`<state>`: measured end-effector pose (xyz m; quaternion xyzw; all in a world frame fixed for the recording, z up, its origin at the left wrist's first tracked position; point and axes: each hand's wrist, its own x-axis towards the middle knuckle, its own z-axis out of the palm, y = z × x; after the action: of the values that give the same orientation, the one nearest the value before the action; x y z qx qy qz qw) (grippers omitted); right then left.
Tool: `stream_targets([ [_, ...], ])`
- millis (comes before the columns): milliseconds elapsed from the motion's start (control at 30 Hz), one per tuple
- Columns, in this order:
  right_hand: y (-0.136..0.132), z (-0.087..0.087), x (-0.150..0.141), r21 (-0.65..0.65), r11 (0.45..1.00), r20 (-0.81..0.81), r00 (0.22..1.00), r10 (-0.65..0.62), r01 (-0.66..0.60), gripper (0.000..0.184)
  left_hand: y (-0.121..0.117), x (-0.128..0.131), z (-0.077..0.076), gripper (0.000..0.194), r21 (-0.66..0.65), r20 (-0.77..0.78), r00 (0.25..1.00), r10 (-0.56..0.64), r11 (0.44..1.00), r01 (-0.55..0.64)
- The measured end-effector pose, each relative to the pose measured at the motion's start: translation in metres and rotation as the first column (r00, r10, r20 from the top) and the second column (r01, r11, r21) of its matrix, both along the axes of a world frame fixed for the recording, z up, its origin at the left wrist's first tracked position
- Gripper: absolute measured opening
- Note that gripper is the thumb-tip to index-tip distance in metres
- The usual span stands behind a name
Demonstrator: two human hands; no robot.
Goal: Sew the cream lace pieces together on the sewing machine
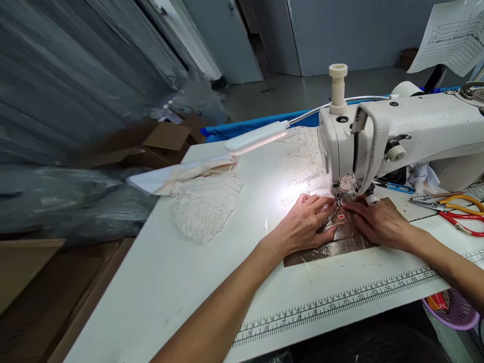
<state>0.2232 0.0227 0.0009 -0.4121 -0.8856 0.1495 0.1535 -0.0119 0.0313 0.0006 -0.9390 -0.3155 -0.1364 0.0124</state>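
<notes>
Grey walls and a part-open door (pixel 223 35) are seen behind a white sewing table (pixel 151 292), at whose left side boxes and plastic-wrapped goods are blurred. Cream lace fabric (pixel 305 169) is spread on the tabletop left of the sewing machine (pixel 427 121) head, its near end reaching the left hand (pixel 306 222) beside the needle area. It is patterned all over with a fine, crinkled openwork, and its surface is strongly whitened by the slim lamp (pixel 257 138) held above on a flexible metal neck. How its edge is laid under the presser foot (pixel 338 200) cannot be made out.

Both hands are placed palm down over the shiny brown plate (pixel 300 258) at the needle. The left fingers are stretched toward the foot, with the thumb held apart; the right hand (pixel 380 224) is set opposite, its index finger pointed at the foot. Whether cloth is pinched by either cannot be told.

Farther left, a second lace piece (pixel 207 206), cream and ruffled, is laid with a rounded edge, a folded smooth white cloth (pixel 159 181) set along its far side. Yellow-handled scissors (pixel 463 201) and red-handled scissors (pixel 459 222) are left at the right.
</notes>
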Motion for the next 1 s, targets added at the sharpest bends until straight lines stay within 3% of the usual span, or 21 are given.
stream_targets([
  [167, 0.016, 0.008, 0.009, -0.204, 0.977, -0.126, 0.988, -0.087, 0.060, 0.040, 0.000, 0.000, 0.003, 0.042, -0.041, -0.023, 1.000, 0.017, 0.999, -0.018],
  [300, 0.024, 0.003, 0.003, -0.232, 0.957, -0.173, 0.960, -0.218, 0.175, 0.044, 0.001, 0.000, 0.005, 0.042, -0.067, -0.037, 0.999, 0.028, 0.997, -0.031],
  [367, 0.022, 0.004, 0.002, -0.216, 0.963, -0.210, 0.955, -0.209, 0.164, 0.041, 0.002, 0.000, 0.005, 0.042, -0.072, -0.033, 0.999, 0.032, 0.997, -0.034],
  [567, -0.005, 0.016, 0.022, 0.011, 0.995, -0.235, 0.967, -0.095, 0.101, 0.025, 0.001, -0.001, 0.001, 0.042, -0.038, 0.001, 0.999, 0.048, 0.998, -0.048],
  [733, -0.034, 0.014, 0.047, 0.191, 0.975, -0.264, 0.962, -0.061, 0.115, 0.023, 0.005, 0.000, -0.002, 0.041, -0.048, 0.012, 0.983, 0.184, 0.982, -0.183],
  [867, -0.055, 0.006, 0.063, 0.267, 0.944, -0.326, 0.940, -0.099, 0.192, 0.026, 0.024, -0.007, -0.001, 0.041, -0.067, 0.033, 0.989, 0.141, 0.988, -0.138],
  [1000, -0.082, 0.005, 0.076, 0.316, 0.921, -0.343, 0.932, -0.115, 0.230, 0.032, 0.026, -0.012, 0.001, 0.043, 0.102, 0.074, 0.989, 0.128, 0.986, -0.136],
])
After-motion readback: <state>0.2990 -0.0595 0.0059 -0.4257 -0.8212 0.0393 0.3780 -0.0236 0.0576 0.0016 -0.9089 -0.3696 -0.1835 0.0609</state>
